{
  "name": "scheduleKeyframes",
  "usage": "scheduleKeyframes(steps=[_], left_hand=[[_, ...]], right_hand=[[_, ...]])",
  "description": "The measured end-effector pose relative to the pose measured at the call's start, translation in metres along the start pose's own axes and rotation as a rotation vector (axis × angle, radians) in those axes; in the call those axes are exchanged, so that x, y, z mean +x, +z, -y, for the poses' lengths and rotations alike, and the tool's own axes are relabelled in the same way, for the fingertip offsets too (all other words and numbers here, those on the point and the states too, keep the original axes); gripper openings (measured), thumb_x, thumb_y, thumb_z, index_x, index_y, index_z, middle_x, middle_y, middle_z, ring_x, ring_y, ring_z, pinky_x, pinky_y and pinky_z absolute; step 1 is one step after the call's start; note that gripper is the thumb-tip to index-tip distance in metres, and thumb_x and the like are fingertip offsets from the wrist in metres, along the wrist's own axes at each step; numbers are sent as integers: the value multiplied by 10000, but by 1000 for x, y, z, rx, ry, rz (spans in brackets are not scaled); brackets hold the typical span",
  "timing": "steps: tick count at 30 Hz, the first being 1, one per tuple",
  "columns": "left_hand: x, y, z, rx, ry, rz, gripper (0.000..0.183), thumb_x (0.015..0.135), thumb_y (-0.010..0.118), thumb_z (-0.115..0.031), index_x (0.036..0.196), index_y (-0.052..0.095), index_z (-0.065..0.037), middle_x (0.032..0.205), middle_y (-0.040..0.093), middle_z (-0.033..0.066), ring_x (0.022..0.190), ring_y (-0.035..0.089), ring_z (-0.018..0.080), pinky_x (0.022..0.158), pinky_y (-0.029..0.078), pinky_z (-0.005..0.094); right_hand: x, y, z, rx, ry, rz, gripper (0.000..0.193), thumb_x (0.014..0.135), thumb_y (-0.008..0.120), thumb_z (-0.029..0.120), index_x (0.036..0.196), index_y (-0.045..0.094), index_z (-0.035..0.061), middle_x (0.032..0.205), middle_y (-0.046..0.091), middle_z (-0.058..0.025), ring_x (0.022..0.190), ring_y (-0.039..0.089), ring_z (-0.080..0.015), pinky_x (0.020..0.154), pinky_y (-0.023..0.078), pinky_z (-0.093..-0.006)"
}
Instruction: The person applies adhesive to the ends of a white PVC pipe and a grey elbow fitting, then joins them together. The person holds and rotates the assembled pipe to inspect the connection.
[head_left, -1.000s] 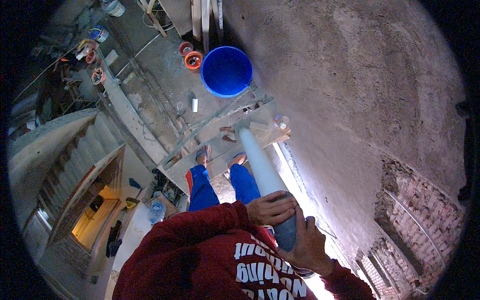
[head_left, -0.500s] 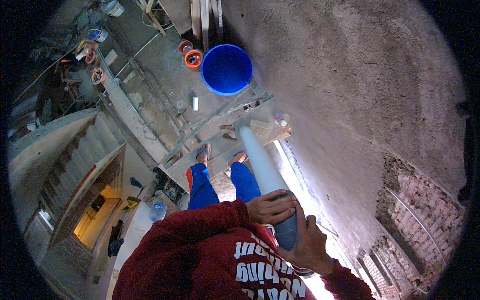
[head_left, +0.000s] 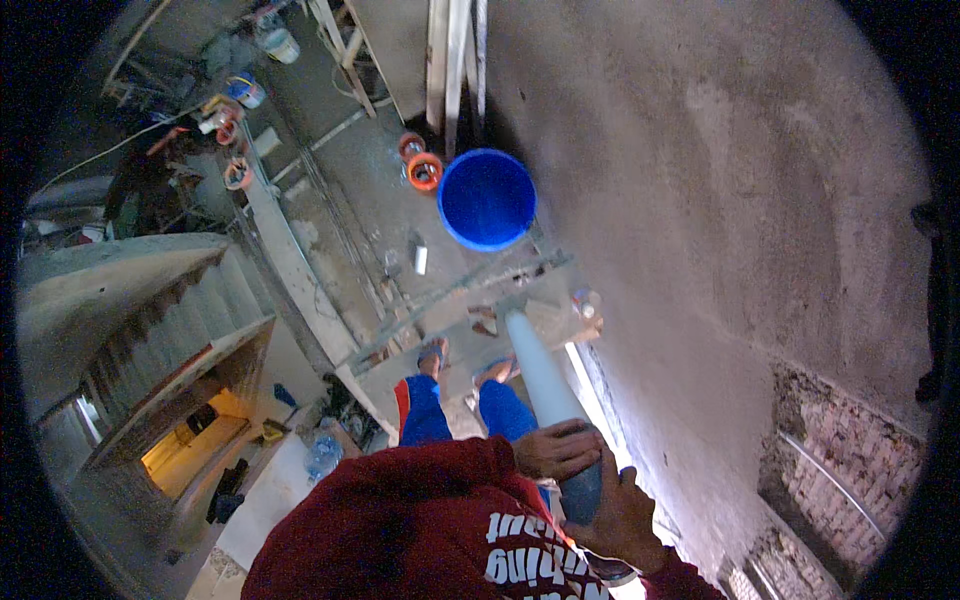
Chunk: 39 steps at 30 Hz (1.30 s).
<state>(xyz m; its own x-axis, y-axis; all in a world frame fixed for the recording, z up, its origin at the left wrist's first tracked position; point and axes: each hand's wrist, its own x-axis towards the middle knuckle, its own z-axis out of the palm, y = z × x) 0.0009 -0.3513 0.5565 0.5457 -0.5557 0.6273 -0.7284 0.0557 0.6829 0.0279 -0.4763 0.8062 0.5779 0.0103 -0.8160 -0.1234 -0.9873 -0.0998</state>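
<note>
Both hands grasp a long pale pipe [head_left: 548, 385] held against the rendered wall [head_left: 720, 230]. The left hand [head_left: 556, 449] lies closed over the pipe's near end, and the right hand [head_left: 620, 510] wraps it just below, close to the red sleeve [head_left: 420, 520]. From the grip the pipe runs away past the person's sandalled feet [head_left: 432, 355] on the plank [head_left: 460, 335]. A blue bucket [head_left: 486, 200] stands well beyond the pipe's far end, with orange spools [head_left: 424, 170] beside it.
</note>
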Motion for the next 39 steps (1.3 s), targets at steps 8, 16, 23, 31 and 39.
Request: scheduleKeyframes(steps=[8, 16, 23, 31, 39], left_hand=[[-4, 6, -7, -72, -50, -32, 1162, 590, 885, -379, 1515, 315, 35, 1525, 419, 265, 1447, 415, 403, 1222, 266, 599], [1, 1, -32, 32, -166, -30, 1285, 548, 938, -357, 1573, 240, -21, 1599, 365, 214, 1513, 323, 394, 1244, 193, 607], [9, -6, -65, 83, -321, -45, 1174, 632, 888, -354, 1587, 265, -76, 1637, 338, 145, 1539, 288, 348, 1251, 158, 611], [24, -11, -70, -63, -183, 117, 1023, 767, 761, -401, 1596, 263, -66, 1649, 283, 201, 1539, 256, 404, 1242, 167, 617], [18, 12, -47, -51, -139, 176, 857, 875, 663, -352, 1572, 293, -19, 1583, 324, 279, 1502, 288, 467, 1222, 243, 597]], right_hand=[[-14, 26, -12, -108, -110, -88, 1238, 634, 878, 548, 1562, 221, 59, 1151, 592, -312, 911, 679, -481, 735, 572, -555], [-24, 7, -11, -61, -94, 14, 1198, 699, 833, 605, 1575, 163, 136, 1212, 590, -337, 989, 664, -524, 792, 561, -590], [-45, 17, -50, 157, -402, -185, 1110, 712, 822, 620, 1540, 306, 90, 1280, 581, -290, 1041, 651, -495, 834, 559, -557], [-54, 42, -68, 200, -406, -214, 1134, 725, 818, 614, 1558, 267, 77, 1282, 563, -293, 1044, 638, -497, 828, 551, -556], [-59, 47, -71, 225, -405, -227, 1159, 737, 814, 608, 1577, 228, 65, 1284, 545, -296, 1047, 624, -498, 823, 544, -555]])
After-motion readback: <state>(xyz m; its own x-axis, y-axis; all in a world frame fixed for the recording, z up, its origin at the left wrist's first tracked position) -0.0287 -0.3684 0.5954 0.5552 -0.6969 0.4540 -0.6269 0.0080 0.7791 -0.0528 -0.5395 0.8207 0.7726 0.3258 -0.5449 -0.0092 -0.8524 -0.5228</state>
